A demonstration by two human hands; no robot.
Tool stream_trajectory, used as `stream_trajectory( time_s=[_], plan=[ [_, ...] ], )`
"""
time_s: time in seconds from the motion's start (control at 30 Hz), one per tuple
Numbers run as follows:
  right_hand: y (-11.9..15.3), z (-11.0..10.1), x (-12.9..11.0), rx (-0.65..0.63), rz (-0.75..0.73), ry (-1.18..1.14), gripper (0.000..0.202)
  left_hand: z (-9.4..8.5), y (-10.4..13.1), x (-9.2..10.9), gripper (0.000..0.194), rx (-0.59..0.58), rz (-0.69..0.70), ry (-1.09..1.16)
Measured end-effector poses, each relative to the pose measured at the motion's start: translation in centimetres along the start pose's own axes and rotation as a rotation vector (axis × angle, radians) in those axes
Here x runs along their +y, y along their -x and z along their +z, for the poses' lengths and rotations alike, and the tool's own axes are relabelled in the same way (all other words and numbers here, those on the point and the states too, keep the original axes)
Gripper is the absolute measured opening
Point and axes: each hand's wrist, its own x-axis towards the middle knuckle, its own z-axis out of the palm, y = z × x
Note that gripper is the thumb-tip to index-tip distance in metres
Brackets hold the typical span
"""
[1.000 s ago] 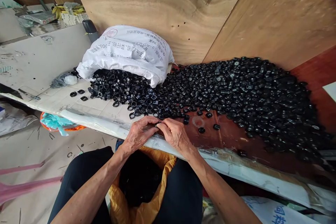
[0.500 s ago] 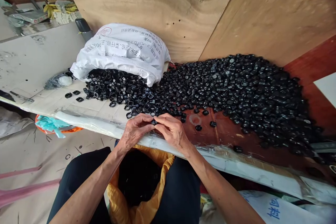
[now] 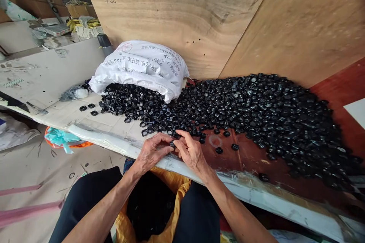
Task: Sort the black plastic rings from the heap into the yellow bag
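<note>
Both hands meet at the near edge of the table [image 3: 111, 124], where a small black piece [image 3: 172, 144] sits between their fingertips, above the edge and just in front of the heap. It is dark and short, with a slight shine on its side; the fingers cover much of it, so its full shape and any opening through it cannot be told.

The left hand [image 3: 152, 152] has its thumb and forefinger drawn nearly together, the piece pinched at their tips. The right hand [image 3: 191, 152] brings its thumb up against the other side of the piece while its forefinger stretches past, over the nearest loose pieces; how firm its grip is, or whether it has hold of a second part, I cannot tell.

Straight ahead, black rings [image 3: 128, 100], open-centred and glossy, spill from beneath a white printed sack [image 3: 139, 66]. To the right spreads a large mound of black caps [image 3: 265, 110], rounded and shiny, a few showing paler round faces. Between the knees, below the hands, a yellow bag [image 3: 182, 195] gapes open with a dark interior.
</note>
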Motion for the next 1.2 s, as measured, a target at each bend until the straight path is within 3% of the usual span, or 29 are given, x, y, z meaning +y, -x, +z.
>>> stream_trajectory(
  time_s=[0.17, 0.3, 0.4, 0.5, 0.67, 0.83, 0.97, 1.03, 1.13, 1.2],
  plan=[
    [0.2, -0.1, -0.2, -0.038, -0.070, 0.047, 0.018, 0.1, 0.0, 0.3, 0.018, 0.065, -0.009, 0.021],
    [0.2, -0.2, -0.4, 0.045, -0.087, 0.133, 0.041, 0.1, 0.1, 0.3, 0.018, 0.078, -0.007, 0.035],
    [0.1, -0.3, -0.9, 0.029, -0.082, 0.084, 0.025, 0.1, 0.1, 0.2, 0.017, 0.092, -0.012, 0.045],
    [0.0, -0.4, -1.2, 0.008, -0.108, 0.080, 0.027, 0.1, 0.0, 0.2, 0.016, 0.092, -0.014, 0.061],
    [0.1, -0.4, -0.9, 0.012, -0.118, 0.011, 0.011, 0.0, 0.0, 0.4, 0.017, 0.059, -0.023, 0.105],
    [0.9, 0.1, -1.6, -0.062, 0.028, -0.057, 0.007, -0.3, 2.1, 1.3, 0.016, 0.044, 0.031, -0.098],
    [2.1, 1.4, -3.2, -0.116, 0.166, -0.013, 0.034, -0.6, 5.0, 2.2, 0.021, 0.058, 0.115, -0.229],
    [2.8, 2.0, -3.9, -0.063, 0.083, 0.041, 0.034, -0.8, 6.1, 2.6, 0.021, 0.085, 0.020, -0.148],
    [3.5, 2.7, -4.4, -0.013, -0.090, 0.000, 0.012, -1.0, 7.1, 3.0, 0.026, 0.160, -0.183, 0.100],
    [3.9, 3.0, -4.4, -0.017, -0.184, -0.015, 0.012, -1.2, 7.5, 3.1, 0.031, 0.205, -0.248, 0.206]
  ],
)
